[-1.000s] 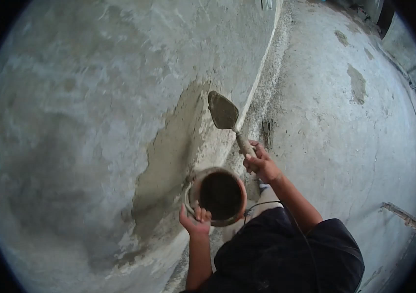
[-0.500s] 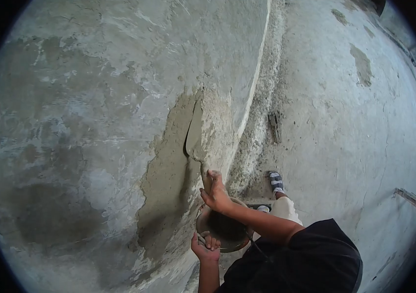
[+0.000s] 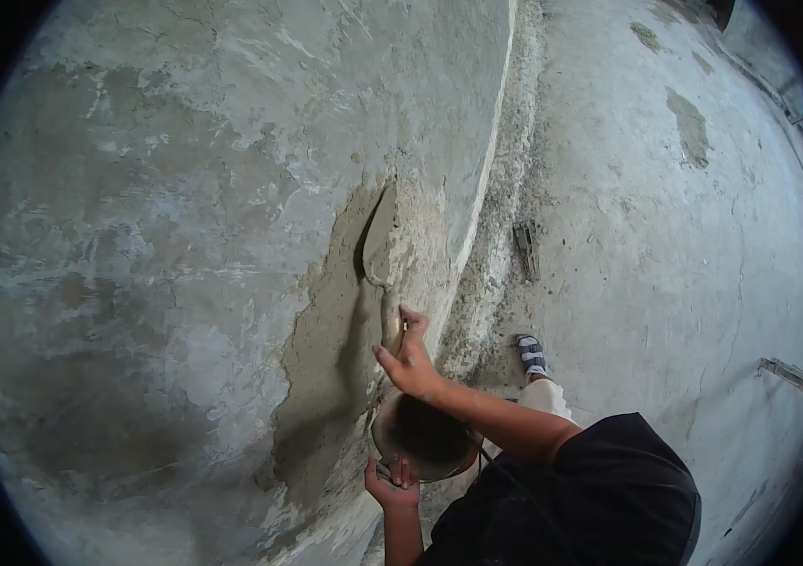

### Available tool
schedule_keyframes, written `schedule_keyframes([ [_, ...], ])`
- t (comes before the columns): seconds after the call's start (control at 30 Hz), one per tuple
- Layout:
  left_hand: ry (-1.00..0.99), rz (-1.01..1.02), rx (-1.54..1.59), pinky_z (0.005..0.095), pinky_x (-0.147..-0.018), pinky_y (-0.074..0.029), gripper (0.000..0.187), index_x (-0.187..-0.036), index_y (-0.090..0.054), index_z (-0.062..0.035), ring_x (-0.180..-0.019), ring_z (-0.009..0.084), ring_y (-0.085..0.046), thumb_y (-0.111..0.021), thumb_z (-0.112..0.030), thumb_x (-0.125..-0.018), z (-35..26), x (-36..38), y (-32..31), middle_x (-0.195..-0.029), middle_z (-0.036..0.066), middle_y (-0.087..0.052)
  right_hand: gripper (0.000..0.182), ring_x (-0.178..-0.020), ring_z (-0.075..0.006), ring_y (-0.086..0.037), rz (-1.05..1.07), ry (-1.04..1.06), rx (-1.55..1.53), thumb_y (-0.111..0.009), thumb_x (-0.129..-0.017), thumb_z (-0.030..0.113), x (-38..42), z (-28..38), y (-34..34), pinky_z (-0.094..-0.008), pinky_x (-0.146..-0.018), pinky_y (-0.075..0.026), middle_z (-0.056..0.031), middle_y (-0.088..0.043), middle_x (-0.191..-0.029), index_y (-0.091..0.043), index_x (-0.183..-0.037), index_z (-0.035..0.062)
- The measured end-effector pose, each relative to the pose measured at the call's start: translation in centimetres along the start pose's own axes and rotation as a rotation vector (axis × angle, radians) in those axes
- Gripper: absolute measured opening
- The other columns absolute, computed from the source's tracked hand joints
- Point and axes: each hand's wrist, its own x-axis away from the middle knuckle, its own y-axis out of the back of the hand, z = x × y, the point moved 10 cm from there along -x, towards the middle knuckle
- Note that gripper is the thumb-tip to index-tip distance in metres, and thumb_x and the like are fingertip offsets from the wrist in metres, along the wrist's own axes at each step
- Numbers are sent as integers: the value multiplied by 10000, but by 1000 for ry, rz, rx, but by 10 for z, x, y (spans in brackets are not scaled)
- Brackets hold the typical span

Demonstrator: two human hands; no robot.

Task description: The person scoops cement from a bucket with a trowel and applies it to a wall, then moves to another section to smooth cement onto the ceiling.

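My right hand (image 3: 409, 358) is wrapped round the handle of a pointed trowel (image 3: 381, 236). The blade, coated in grey mortar, lies against the wall or just off it, with a dark shadow along its left edge. Around it is a darker patch of wet mortar (image 3: 312, 377) on the plastered wall (image 3: 166, 217). Below the right wrist is a round bowl (image 3: 463, 462), its inside dark and its contents hard to make out. My left hand (image 3: 390, 489) grips the near rim, fingers curled over the edge.
A rough strip of debris (image 3: 505, 208) runs along the foot of the wall. On the concrete floor (image 3: 637, 264) lie a small grey block (image 3: 526, 251) and, farther right, a board-like piece (image 3: 798, 382). My sandalled foot (image 3: 531, 354) stands near the bowl.
My right hand and the trowel handle have shifted slightly up and left, and the blade has turned a little. The bowl, still in my left hand, is slightly farther left.
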Motion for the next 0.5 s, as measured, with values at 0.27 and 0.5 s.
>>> schedule_keyframes([
  [0.27, 50, -24, 33, 269, -474, -377, 606, -688, -569, 55, -362, 180, -271, -336, -456, -917, 7, 1, -13, -408, 41, -303, 768, -1288, -396, -303, 158, 55, 111, -662, -811, 105, 56, -4, 12, -446, -1099, -219, -275, -293, -1269, -146, -1337, -112],
  [0.5, 21, -10, -100, 285, -415, -240, 513, -771, -590, -18, -349, 140, -248, -388, -470, -910, 13, 0, -4, -451, 31, -364, 740, -1255, -410, -359, 30, 119, 228, -644, -820, 105, -10, 4, 27, -415, -1066, -304, -286, -315, -1270, -149, -1322, -121],
])
